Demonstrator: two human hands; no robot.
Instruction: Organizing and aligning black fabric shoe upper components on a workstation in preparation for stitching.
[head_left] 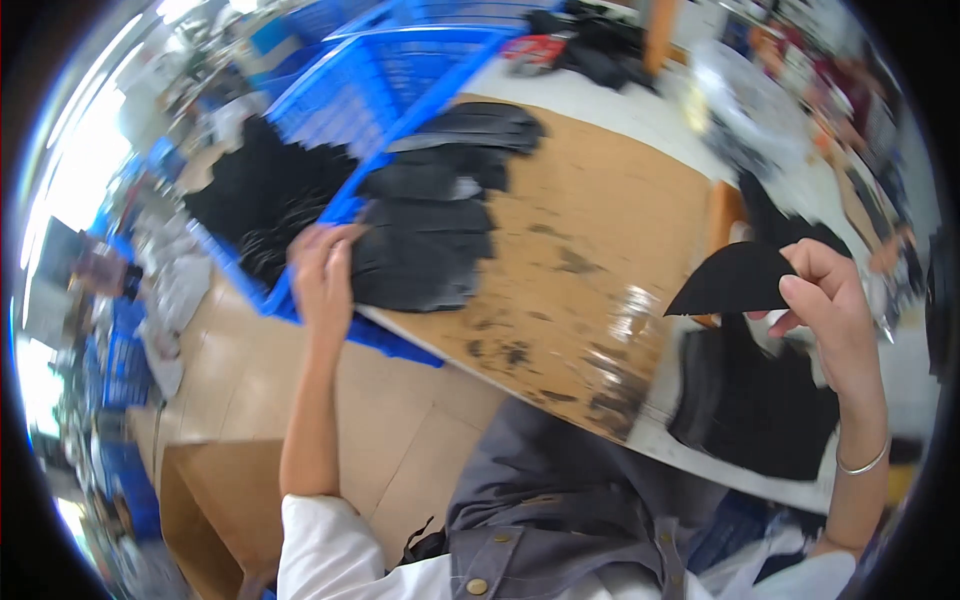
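At the right, my right hand (830,300) is raised over the table's edge. Its thumb and fingers pinch a thin black half-round piece (735,280), fabric-like, with the straight edge downward. My left hand (325,265) is at the left end of the brown board, beside a blue crate's rim. Its fingertips reach the edge of overlapping black cut pieces (425,250); thumb and forefinger look apart, though blur softens them. Below my right hand lies another stack of black pieces (760,405).
The blue plastic crate (400,75) at the left holds a heap of black pieces (270,190). A worn brown board (580,230) covers the white table. Clear plastic wrapping (745,105) lies at the far right. A cardboard box (215,510) stands on the floor, lower left.
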